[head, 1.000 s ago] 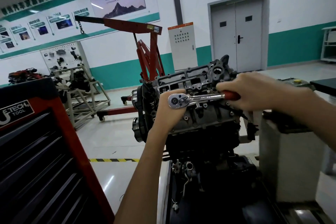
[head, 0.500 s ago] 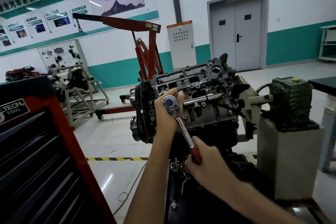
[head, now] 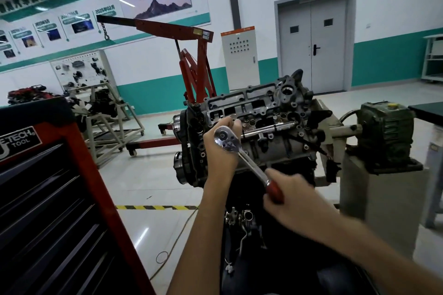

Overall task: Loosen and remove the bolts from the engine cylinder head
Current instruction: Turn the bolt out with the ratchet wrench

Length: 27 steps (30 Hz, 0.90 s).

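ratchet sits on a hidden bolt at the near left of the cylinder head, left hand curled round its head, right hand gripping the red handle; steel judged stiff, heavy, maybe oily, so hold far out for leverage.

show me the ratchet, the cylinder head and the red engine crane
ratchet (head: 226,139): head view, on its round chrome head
cylinder head (head: 254,108): head view, on its upper casting
red engine crane (head: 167,27): head view, on its boom
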Available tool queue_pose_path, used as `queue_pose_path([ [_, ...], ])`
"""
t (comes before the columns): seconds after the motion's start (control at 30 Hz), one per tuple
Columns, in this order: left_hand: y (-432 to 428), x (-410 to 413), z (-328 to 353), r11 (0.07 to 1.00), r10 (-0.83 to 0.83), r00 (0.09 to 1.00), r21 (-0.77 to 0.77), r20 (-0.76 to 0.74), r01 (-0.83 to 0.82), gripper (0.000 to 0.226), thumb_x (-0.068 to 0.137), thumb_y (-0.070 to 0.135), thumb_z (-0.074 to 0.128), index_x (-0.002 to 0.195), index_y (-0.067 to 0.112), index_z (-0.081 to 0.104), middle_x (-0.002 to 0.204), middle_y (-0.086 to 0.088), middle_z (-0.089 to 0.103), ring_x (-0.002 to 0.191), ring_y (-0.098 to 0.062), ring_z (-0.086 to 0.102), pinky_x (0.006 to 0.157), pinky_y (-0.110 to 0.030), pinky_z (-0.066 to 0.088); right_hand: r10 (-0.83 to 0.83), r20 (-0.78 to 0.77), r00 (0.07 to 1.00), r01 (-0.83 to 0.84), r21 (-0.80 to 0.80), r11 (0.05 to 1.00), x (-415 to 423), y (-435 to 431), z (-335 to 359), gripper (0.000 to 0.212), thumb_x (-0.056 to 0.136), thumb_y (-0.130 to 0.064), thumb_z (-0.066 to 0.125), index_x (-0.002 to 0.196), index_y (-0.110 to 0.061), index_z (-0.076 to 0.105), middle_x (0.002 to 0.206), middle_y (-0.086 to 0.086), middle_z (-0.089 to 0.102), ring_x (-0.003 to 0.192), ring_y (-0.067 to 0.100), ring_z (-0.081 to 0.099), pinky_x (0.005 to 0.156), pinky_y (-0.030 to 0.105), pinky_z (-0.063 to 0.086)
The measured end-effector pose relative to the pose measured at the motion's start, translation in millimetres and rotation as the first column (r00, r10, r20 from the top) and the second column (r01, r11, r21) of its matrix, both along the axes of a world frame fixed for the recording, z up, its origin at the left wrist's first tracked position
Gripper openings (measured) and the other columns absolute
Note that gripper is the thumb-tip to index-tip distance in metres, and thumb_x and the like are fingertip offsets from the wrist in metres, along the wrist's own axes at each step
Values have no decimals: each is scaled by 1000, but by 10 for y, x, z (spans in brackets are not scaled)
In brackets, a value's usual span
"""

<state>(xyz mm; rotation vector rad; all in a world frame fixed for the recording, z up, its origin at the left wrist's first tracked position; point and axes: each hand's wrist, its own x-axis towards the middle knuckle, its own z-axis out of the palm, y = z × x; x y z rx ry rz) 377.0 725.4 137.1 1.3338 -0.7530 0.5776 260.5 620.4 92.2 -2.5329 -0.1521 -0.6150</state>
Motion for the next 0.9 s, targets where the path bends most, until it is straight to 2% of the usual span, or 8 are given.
queue_pose_path([
  [0.07, -48, -37, 4, 1000, -19, 1000, -1, 18, 19, 48, 94, 2, 55, 56, 17, 29, 54, 5, 26, 52, -8, 23, 53, -24, 22, 76, 16, 997, -77, 300, 951, 29, 329, -264, 23, 83, -20, 58, 78, -28, 36, 64, 6, 51, 49, 20, 49, 48, 31, 44],
  [0.17, -12, -29, 6, 999, -37, 999, 32, 29, 36, 50, 94, 2, 54, 55, 21, 30, 51, 12, 27, 50, -5, 23, 52, -23, 21, 130, 37, 991, -135, 373, 918, 62, 381, -282, 26, 80, -13, 57, 75, -31, 40, 62, 6, 48, 46, 17, 44, 46, 28, 41],
  [0.33, 151, 87, 103, 968, -6, 991, 248, 131, -27, 44, 91, -1, 57, 54, 11, 38, 52, 5, 32, 50, -4, 28, 50, -19, 24, 163, -102, 981, -181, -202, 963, 28, -469, 479, 33, 80, -13, 58, 71, -40, 42, 61, -7, 52, 47, 8, 55, 47, 22, 49],
  [0.47, 65, 48, 132, 974, 34, 997, 223, 71, -49, 44, 90, 4, 61, 52, 13, 41, 50, 7, 37, 50, -4, 31, 51, -20, 27, 27, 166, 986, 72, -563, 823, 82, -764, 1034, 14, 83, -20, 58, 87, -29, 48, 56, -15, 47, 49, -5, 47, 44, 12, 35],
  [0.6, 69, 11, -45, 998, 38, 995, -51, -92, -43, 39, 92, 11, 60, 58, 21, 44, 57, 9, 40, 56, -4, 38, 54, -18, 33, -5, 144, 990, 53, -331, 942, 20, -379, 421, 17, 81, -21, 59, 91, -27, 45, 54, -13, 41, 52, 11, 57, 51, 25, 49],
  [0.67, 45, -6, -43, 997, 51, 998, -50, -38, -52, 43, 93, 10, 59, 57, 19, 39, 55, 9, 34, 53, -3, 32, 51, -16, 29, -42, 109, 993, 47, -43, 998, -2, -25, 19, 18, 80, -22, 59, 88, -24, 42, 51, -7, 41, 51, 18, 55, 50, 29, 43],
  [0.77, -42, -73, 24, 1000, -9, 1000, 22, 12, 9, 47, 94, 8, 56, 55, 20, 33, 52, 11, 29, 51, -6, 25, 52, -20, 24, 52, 70, 996, -75, 371, 926, 36, 409, -338, 15, 82, -12, 57, 83, -20, 45, 55, 0, 44, 42, 14, 41, 45, 31, 40],
  [0.9, 80, 40, -1, 994, 31, 999, 105, 40, -35, 49, 94, 6, 57, 54, 22, 33, 50, 12, 30, 50, -3, 25, 50, -18, 23, 101, 12, 995, -102, 129, 986, 14, 103, -80, 25, 78, -16, 56, 77, -33, 37, 62, 2, 48, 48, 19, 48, 48, 29, 43],
])
